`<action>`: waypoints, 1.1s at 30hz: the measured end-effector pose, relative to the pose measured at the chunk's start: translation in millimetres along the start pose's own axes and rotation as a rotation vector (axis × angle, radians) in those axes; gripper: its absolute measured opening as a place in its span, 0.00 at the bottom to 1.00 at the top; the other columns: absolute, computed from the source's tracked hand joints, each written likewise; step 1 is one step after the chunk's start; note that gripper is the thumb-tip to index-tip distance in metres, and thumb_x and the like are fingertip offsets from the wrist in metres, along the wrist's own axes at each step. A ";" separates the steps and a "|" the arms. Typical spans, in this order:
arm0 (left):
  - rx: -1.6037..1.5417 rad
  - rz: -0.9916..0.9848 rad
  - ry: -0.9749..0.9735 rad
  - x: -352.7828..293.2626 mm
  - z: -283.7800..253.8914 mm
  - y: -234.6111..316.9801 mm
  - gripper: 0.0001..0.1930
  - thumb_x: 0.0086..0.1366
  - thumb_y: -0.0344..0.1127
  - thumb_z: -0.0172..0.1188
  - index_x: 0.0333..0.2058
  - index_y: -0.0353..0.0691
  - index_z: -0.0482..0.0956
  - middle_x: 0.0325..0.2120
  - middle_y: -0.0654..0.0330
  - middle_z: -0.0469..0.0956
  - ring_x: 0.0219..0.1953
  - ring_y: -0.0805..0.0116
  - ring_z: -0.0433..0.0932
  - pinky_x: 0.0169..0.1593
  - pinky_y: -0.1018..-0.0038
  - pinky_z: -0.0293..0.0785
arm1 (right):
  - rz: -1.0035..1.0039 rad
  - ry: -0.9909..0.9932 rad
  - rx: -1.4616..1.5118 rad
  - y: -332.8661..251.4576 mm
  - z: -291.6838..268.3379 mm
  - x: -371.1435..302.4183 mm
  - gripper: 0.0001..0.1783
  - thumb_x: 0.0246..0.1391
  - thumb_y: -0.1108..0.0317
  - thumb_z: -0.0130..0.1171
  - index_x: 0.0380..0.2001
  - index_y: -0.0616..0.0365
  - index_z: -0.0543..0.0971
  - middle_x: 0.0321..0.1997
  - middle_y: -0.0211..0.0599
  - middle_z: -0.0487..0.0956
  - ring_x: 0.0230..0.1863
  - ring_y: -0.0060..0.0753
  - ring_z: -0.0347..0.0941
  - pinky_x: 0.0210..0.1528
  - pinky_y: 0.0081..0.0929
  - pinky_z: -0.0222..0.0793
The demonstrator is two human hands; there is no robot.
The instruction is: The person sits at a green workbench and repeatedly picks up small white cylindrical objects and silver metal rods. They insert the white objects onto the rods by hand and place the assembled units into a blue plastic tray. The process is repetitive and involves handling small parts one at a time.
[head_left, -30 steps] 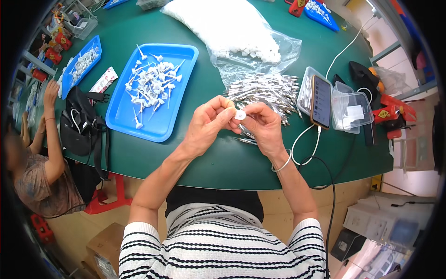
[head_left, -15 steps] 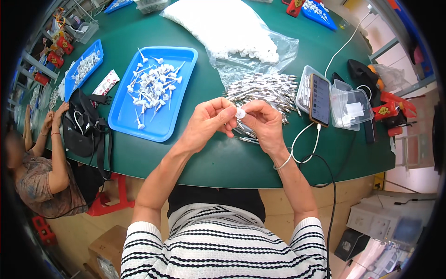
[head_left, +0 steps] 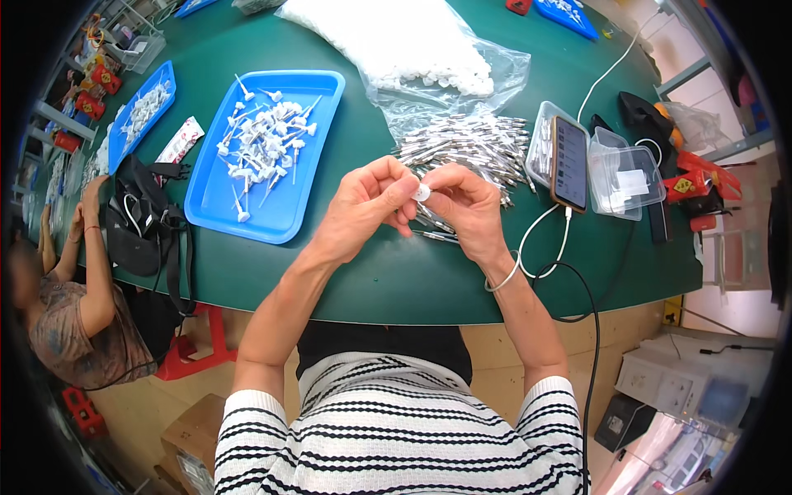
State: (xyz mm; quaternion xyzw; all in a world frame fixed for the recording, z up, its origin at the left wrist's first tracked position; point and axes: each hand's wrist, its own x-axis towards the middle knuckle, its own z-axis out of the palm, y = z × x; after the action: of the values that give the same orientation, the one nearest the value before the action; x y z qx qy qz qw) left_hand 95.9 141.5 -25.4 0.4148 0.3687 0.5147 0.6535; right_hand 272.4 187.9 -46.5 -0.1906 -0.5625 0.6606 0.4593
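Left hand (head_left: 363, 205) and right hand (head_left: 472, 210) both pinch a small round white plastic piece (head_left: 422, 192), centre of frame. Slender silvery metal rods (head_left: 474, 148) pile above it; rectangular blue plastic tray (head_left: 285, 219) of white-headed pins (head_left: 276, 132), upper left.

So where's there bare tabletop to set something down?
The green table is bare between the blue tray and near edge, and narrowly between tray and bag of white pieces. It's crowded past the right hand: the metal rod heap, then phone and clear box rightward.
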 end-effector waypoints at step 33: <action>0.437 0.514 0.334 -0.4 -8.3 -7.4 0.13 0.58 0.26 0.61 0.43 0.36 0.76 0.38 0.61 0.73 0.37 0.76 0.71 0.40 0.79 0.72 | -0.009 0.126 -0.137 -3.9 12.6 2.4 0.19 0.53 0.79 0.59 0.50 0.63 0.73 0.47 0.35 0.75 0.51 0.24 0.69 0.52 0.22 0.66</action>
State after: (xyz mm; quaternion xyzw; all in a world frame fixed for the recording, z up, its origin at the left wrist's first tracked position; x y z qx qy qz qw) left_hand 91.0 141.5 -35.4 0.5337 0.4551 0.6317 0.3302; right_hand 263.1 182.5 -38.6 -0.2605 -0.5771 0.6052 0.4826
